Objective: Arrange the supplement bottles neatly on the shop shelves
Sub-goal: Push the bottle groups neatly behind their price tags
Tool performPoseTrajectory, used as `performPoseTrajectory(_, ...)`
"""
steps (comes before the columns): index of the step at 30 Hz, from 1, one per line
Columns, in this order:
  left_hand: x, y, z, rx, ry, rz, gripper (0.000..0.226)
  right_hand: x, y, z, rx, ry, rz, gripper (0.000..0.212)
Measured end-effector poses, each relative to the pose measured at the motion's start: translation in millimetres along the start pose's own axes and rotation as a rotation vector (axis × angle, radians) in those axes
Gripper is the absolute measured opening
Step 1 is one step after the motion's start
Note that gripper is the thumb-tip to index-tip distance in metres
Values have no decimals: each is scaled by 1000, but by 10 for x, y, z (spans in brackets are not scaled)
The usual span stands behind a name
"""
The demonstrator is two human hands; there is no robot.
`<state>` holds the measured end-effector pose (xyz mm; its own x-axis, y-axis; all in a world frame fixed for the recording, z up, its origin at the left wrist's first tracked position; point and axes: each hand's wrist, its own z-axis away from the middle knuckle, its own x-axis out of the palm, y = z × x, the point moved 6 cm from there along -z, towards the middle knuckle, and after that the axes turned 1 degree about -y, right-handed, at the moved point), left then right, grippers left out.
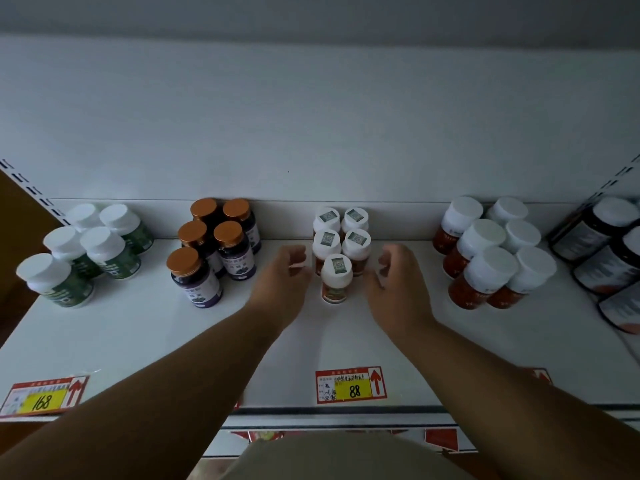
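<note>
Both forearms reach in over the shelf (138, 341) edge, past the price tag (350, 385) marked 88. Just beyond it, the front bottle (336, 278) of the sticker-capped group stands upright between the hands, touching neither. Left hand (282, 282) and right hand (398, 282) flank it, fingers loosely curled and apart, holding nothing. Purple bottles (214, 247) stand to the left, green bottles (86, 251) farther left, red bottles (491, 251) to the right.
</note>
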<state>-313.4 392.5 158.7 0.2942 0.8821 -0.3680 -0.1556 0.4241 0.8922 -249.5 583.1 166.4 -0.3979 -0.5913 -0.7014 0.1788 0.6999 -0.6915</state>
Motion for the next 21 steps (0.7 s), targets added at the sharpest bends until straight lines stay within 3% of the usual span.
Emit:
performPoseTrajectory(5,27,-23,262,140,-45,-184,32,197,-164,254,-72,-160,-89,35)
performPoseTrajectory(21,-102,-101,277,114,-27,-178,32,344,-289,287,-14,-165,-144,30)
